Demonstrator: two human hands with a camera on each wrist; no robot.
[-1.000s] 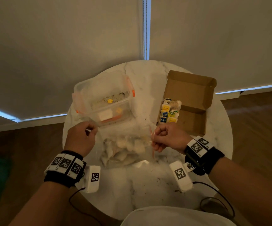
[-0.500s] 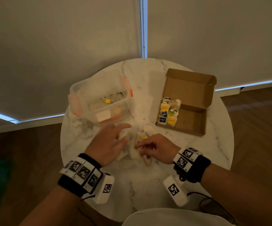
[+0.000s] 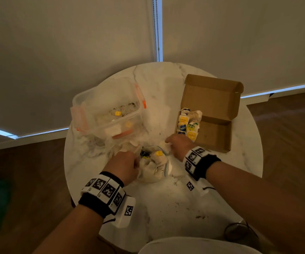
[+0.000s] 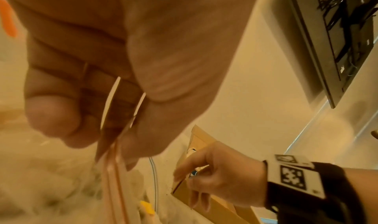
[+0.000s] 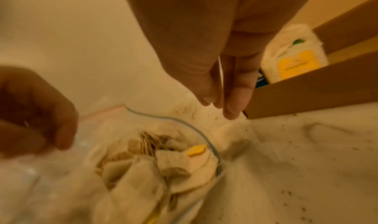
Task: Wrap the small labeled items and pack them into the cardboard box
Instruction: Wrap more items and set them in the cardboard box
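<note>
Round white marble table [image 3: 175,202] fills the frame's middle, with a brown cardboard box [image 3: 214,132] at upper right already holding a column of wrapped labeled items [image 3: 188,123]. Since a second ago the clear zip-top plastic bag [image 5: 143,171] has been pulled open: the left hand [image 3: 123,166] pinches its pink seal strip, while the right hand [image 3: 180,146], fingers loosely extended and empty, hovers beside the box. Judging by this, a small yellow labeled item [image 3: 159,153] at the bag's mouth comes next.

You have two hands in view, the left hand [image 3: 124,165] and the right hand [image 3: 180,145], one cardboard box [image 3: 215,114], one clear plastic container [image 3: 85,107], one zip bag [image 3: 154,166] and one round table [image 3: 166,202]; the wrapped items are too bunched to count
</note>
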